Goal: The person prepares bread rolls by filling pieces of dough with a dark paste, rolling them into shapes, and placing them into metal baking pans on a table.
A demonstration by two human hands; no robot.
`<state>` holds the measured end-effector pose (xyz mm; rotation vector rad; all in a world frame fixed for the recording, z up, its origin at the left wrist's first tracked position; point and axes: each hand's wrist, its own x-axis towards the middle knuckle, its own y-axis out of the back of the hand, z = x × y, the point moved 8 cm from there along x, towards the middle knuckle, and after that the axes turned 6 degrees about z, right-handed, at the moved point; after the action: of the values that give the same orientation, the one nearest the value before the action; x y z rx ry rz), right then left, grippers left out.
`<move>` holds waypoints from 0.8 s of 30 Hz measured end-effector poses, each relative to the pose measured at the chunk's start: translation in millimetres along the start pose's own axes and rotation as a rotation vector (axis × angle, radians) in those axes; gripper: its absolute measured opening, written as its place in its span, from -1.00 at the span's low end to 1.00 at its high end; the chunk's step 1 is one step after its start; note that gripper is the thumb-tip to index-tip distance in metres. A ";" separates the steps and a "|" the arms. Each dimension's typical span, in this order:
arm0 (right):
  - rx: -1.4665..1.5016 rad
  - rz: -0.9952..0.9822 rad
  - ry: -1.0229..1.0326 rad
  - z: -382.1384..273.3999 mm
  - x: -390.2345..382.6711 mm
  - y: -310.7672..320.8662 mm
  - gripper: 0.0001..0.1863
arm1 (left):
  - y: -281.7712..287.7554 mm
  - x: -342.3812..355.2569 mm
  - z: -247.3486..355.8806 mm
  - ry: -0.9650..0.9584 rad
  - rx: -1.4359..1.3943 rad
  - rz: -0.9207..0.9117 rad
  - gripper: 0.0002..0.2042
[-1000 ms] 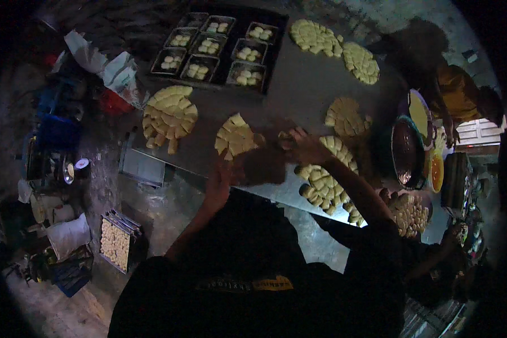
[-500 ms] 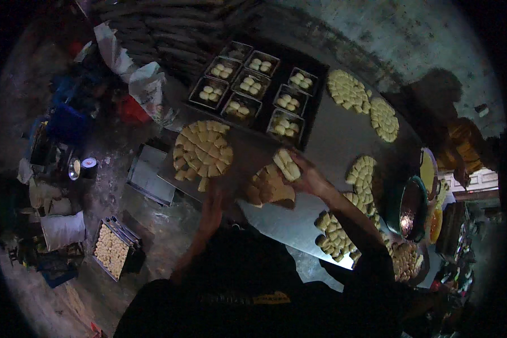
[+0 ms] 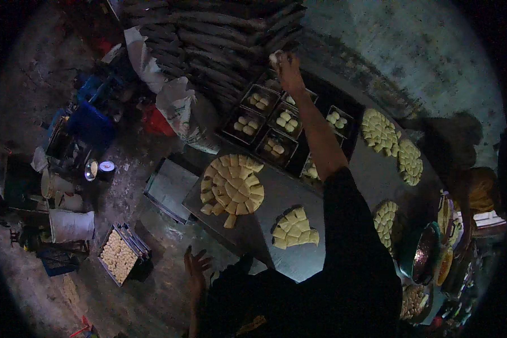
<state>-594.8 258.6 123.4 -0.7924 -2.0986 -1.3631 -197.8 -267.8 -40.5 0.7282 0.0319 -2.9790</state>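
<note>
My right hand (image 3: 289,73) reaches to the far end of a black tray (image 3: 355,125), fingers closed on pale dough (image 3: 274,59) over the metal pans (image 3: 294,145). Several pans hold small pale dough balls (image 3: 287,121). My left hand (image 3: 197,269) hangs near the table's front edge, fingers apart and holding nothing. On the metal table (image 3: 211,225) lie a round mass of cut dough (image 3: 235,188), a smaller cut piece (image 3: 293,230) and more cut dough (image 3: 377,132) at the right.
A co-worker in orange (image 3: 479,188) is at the right, beside large basins (image 3: 419,253). Metal trays (image 3: 166,188) lie left of the table. On the floor are a dough-filled tray (image 3: 118,253) and blue crates (image 3: 93,129). White sacks (image 3: 183,112) lie at upper left.
My right hand has moved from the middle of the table up to the far pans, carrying dough lifted off it. My left hand has drawn back. The view has shifted.
</note>
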 end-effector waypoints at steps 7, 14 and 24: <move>0.190 0.020 -0.289 40.9 -65.0 -6.2 -0.52 | -8.0 6.5 19.5 -0.096 0.040 0.000 -0.46; 0.394 0.215 -0.545 -13.9 -252.4 156.4 -0.74 | -123.4 80.8 60.5 -0.165 0.181 -0.239 -0.59; -0.219 0.675 -1.287 28.4 -534.4 185.1 -0.81 | -413.6 307.2 52.5 0.190 0.572 -1.285 -0.57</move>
<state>-93.1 241.1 -138.5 -2.6758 -2.0147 -0.6900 -525.7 121.8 -134.6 1.5013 -0.5801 -4.1457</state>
